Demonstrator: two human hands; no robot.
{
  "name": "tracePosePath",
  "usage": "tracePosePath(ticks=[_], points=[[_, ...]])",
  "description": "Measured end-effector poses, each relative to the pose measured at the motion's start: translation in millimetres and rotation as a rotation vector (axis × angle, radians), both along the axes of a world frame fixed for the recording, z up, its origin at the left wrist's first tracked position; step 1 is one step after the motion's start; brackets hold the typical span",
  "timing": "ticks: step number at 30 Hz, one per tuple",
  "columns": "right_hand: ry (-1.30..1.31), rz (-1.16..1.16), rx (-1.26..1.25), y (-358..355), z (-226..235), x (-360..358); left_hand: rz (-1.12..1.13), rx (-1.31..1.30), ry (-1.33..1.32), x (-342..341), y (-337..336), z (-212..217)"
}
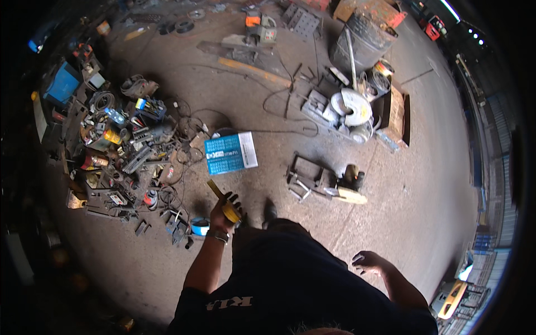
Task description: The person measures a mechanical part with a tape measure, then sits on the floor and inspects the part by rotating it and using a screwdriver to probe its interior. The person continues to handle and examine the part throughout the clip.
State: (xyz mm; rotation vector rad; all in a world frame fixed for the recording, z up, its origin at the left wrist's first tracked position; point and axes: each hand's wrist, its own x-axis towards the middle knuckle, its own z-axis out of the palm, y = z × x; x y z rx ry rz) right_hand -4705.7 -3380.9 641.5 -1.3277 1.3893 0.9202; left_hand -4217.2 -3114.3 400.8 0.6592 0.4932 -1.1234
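Note:
My left hand [224, 213] is closed around a yellow tape measure [231, 213], and a short length of its blade [215, 189] sticks out toward the upper left. A blue and white cardboard box [230, 153] lies on the floor just beyond that hand. Out to my right side, my right hand [369, 262] hangs with loosely bent fingers that stand apart, and I see nothing held in it. Nearest to it on the floor are a metal clamp-like frame [307, 173] and a pale, flat-sided piece [350, 195].
Tools, cables and scrap [137, 148] are heaped at the left. A chop saw with a round guard [352, 107] stands at the right, before a large metal drum [363, 44]. A cable [285, 132] runs across the concrete floor. A blue ring-shaped roll [200, 226] lies near my left forearm.

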Motion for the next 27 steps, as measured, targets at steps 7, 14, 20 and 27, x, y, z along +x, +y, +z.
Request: tracePosePath(ticks=[7,14,20,27], points=[[0.123,-0.436,0.427,75,46,-31,-0.026,0.041,0.021,-11,84,-15],[0.068,-0.663,0.367,120,3,-88,-0.138,0.208,-0.013,-17,99,2],[0.069,-0.706,-0.012,116,-32,-62,-0.152,0.128,-0.027,-3,84,-4],[-0.023,-0.701,-0.17,86,-9,-51,-0.259,0.1,-0.125,20,87,24]])
